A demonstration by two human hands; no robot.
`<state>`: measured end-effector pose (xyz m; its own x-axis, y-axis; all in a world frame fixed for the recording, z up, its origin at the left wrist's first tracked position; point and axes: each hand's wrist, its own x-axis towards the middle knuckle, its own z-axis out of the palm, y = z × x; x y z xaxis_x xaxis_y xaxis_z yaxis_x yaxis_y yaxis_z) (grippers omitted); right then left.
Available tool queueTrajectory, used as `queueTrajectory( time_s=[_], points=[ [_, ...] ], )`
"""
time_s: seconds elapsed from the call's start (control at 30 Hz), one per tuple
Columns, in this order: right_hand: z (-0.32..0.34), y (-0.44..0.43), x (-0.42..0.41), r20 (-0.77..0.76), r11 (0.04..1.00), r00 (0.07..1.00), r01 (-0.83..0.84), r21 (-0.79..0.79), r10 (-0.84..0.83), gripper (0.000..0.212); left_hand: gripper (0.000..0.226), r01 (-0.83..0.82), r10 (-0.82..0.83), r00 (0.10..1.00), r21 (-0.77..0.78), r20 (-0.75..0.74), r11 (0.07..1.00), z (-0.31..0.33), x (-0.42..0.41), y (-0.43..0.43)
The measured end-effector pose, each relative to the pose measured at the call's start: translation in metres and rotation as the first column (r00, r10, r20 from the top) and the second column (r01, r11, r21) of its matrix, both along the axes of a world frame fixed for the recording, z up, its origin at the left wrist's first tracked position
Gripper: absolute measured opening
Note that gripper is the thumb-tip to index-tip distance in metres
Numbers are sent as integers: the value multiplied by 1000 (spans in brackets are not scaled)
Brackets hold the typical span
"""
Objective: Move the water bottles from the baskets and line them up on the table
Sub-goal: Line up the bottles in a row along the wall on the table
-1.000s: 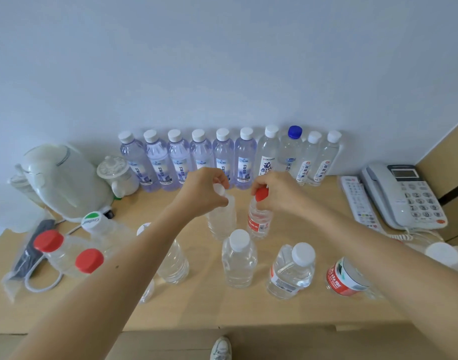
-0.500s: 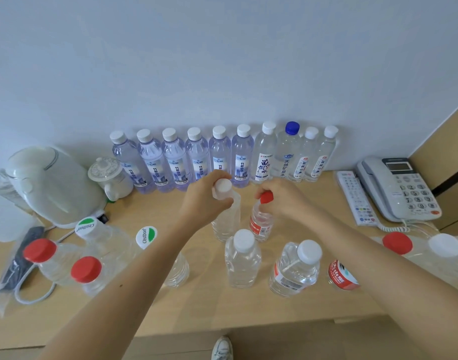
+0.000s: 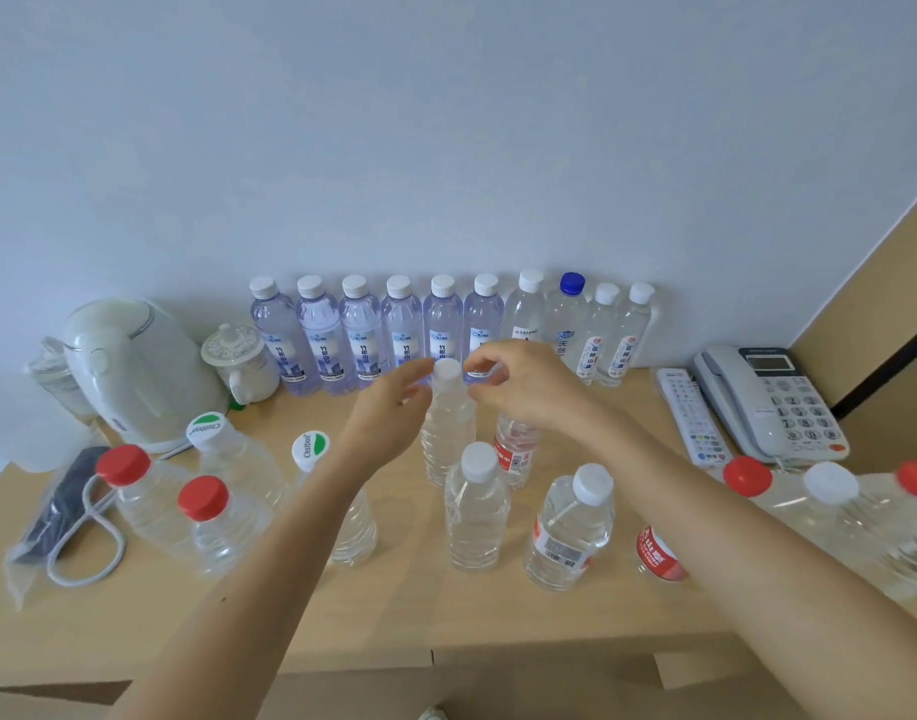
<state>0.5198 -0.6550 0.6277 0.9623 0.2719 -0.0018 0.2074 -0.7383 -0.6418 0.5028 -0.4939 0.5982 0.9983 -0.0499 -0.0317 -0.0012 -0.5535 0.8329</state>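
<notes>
A row of upright water bottles point(image 3: 399, 335) lines the wall at the back of the wooden table point(image 3: 394, 605). In front of it stands a clear white-capped bottle point(image 3: 447, 433). My left hand point(image 3: 391, 415) is just left of it, fingers spread and off the bottle. My right hand point(image 3: 518, 384) hovers over a red-labelled bottle point(image 3: 516, 452), hiding its cap, with thumb and fingers apart beside the white cap. Nearer me stand a clear bottle point(image 3: 477, 511) and a red-labelled one point(image 3: 570, 527).
Larger red-capped and green-labelled bottles point(image 3: 186, 506) stand at the left, more big bottles point(image 3: 830, 511) at the right. A white kettle point(image 3: 134, 366) and lidded cup point(image 3: 240, 361) sit back left, a phone point(image 3: 768, 397) and remote point(image 3: 692, 418) back right.
My left hand has let go of the white-capped bottle and opened beside it. My right hand has lifted off the red cap, fingers now apart. The camera tilted upward.
</notes>
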Motion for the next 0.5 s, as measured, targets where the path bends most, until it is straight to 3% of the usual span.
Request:
queueTrajectory(
  time_s=[0.23, 0.5],
  points=[
    [-2, 20, 2, -4, 1000, 1000, -4, 23, 4, 35, 36, -107, 108, 994, -85, 8, 991, -3, -13, -2],
    [-16, 30, 16, 62, 997, 998, 39, -69, -35, 33, 35, -173, 190, 979, -190, 76, 967, -23, -10, 4]
  ],
)
